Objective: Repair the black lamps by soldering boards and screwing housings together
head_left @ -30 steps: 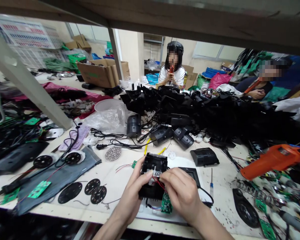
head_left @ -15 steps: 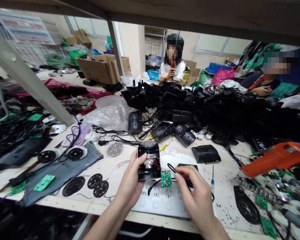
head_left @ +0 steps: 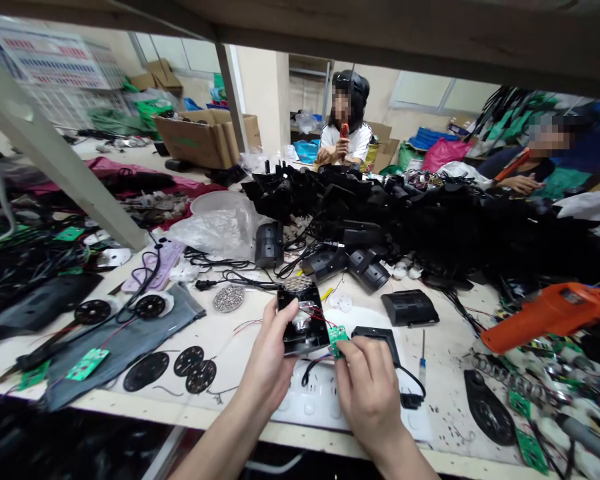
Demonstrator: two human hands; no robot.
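Observation:
My left hand point(head_left: 270, 350) is closed around a black plastic housing point(head_left: 291, 341), tilted so that its inside faces me. A shiny, rounded metallic part point(head_left: 301, 323) sits within it, and a patterned disc point(head_left: 298, 285) shows at its top end. Thin red wires run from the housing to a small green circuit board point(head_left: 337, 335). The fingers of my right hand point(head_left: 373, 383) pinch that board by its lower edge, just right of the housing. Below both hands lies a white panel with slots point(head_left: 305, 400). A black cable point(head_left: 416, 377) curves beside my right hand.
A blue-handled screwdriver point(head_left: 423, 363) and an orange power tool point(head_left: 545, 317) lie to the right, near loose boards and a spring. Black discs point(head_left: 147, 371) and a grey cloth point(head_left: 130, 347) are left. Black casings point(head_left: 410, 307) pile up behind; two people sit beyond. A shelf hangs overhead.
My right hand left the wires by the housing, took the black cable, then moved to pinch the circuit board. The housing was turned and lowered slightly in my left hand.

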